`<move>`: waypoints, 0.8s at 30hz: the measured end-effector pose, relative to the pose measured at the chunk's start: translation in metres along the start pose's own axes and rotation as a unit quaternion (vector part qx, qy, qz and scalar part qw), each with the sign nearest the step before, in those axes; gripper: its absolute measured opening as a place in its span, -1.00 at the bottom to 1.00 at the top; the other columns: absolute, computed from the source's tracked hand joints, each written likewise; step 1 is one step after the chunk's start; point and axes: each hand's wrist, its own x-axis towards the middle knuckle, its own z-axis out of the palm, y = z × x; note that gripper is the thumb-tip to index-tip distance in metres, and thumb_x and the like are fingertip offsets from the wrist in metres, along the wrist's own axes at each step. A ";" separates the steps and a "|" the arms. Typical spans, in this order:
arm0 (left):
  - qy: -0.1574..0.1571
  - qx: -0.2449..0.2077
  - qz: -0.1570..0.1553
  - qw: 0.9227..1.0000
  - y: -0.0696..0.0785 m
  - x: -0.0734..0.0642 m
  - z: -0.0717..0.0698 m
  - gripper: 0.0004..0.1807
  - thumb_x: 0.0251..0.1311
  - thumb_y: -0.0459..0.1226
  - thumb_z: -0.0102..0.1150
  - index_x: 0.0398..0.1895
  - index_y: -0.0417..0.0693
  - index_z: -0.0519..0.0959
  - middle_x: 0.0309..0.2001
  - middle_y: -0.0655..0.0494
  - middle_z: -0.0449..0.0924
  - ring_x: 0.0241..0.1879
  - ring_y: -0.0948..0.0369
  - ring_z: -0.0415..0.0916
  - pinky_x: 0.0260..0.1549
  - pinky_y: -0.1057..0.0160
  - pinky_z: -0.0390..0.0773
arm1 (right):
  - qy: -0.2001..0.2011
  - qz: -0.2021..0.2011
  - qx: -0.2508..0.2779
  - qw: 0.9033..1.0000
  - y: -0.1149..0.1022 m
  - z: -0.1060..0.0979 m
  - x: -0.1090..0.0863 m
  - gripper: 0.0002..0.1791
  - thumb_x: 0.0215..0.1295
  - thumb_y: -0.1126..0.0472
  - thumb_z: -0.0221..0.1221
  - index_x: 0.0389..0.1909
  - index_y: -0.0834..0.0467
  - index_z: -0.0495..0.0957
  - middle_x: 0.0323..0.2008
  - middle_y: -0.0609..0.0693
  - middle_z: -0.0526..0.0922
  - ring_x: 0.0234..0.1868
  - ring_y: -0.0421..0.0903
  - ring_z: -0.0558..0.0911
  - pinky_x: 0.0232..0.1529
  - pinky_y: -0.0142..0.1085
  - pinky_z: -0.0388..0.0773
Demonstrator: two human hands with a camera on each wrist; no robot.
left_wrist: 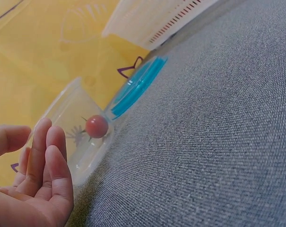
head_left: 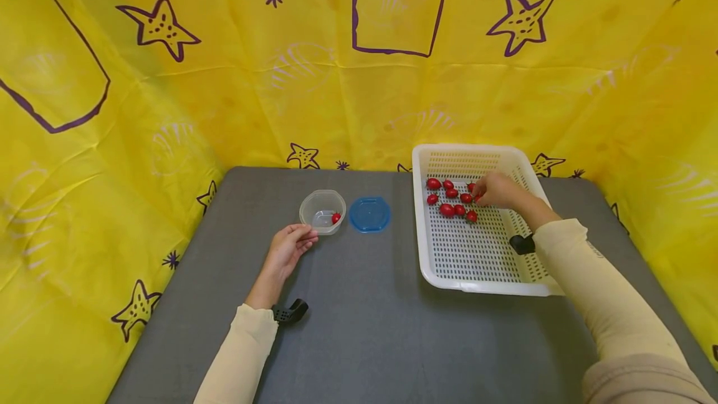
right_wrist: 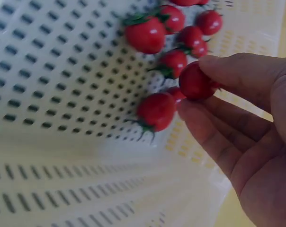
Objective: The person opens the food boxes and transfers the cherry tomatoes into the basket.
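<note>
In the right wrist view, my right hand pinches a cherry tomato between thumb and fingertips. That hand reaches into a white perforated basket, over several more red cherry tomatoes with green stems. At the left, my left hand has its thumb and fingers at the near rim of a clear plastic container, lightly pinching it. One cherry tomato lies inside that container, against its right side.
A blue lid lies flat on the grey table, between the container and the basket. A yellow patterned cloth hangs behind the table and along both sides. The basket's raised walls surround the right hand.
</note>
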 end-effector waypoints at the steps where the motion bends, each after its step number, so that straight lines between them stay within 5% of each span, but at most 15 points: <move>1: 0.002 -0.001 0.000 1.000 0.000 0.000 0.000 -0.93 0.41 -0.31 0.00 -0.22 -0.15 0.41 -0.49 0.25 0.67 -0.42 0.35 0.65 -0.29 0.42 0.60 | -0.007 -0.003 -0.009 1.000 0.001 0.001 -0.001 -0.88 0.04 0.39 0.25 -0.37 0.34 0.66 -0.42 0.15 0.70 -0.41 -0.03 0.57 -0.34 -0.16 0.55; 17: 0.003 -0.005 0.001 1.000 0.000 0.003 0.000 -0.95 0.42 -0.32 -0.02 -0.20 -0.13 0.41 -0.50 0.24 0.67 -0.42 0.34 0.65 -0.30 0.42 0.60 | -0.079 0.028 -0.041 0.996 0.004 0.015 -0.002 -0.83 -0.04 0.41 0.22 -0.35 0.32 0.63 -0.42 0.11 0.64 -0.43 -0.03 0.48 -0.41 -0.26 0.47; 24: 0.001 -0.002 -0.002 1.000 0.000 0.003 0.000 -0.95 0.42 -0.32 -0.01 -0.21 -0.13 0.42 -0.50 0.25 0.67 -0.42 0.34 0.65 -0.30 0.42 0.60 | -0.048 -0.002 -0.041 0.998 0.006 0.010 -0.004 -0.87 -0.02 0.39 0.24 -0.38 0.32 0.64 -0.41 0.13 0.66 -0.43 -0.03 0.51 -0.39 -0.19 0.50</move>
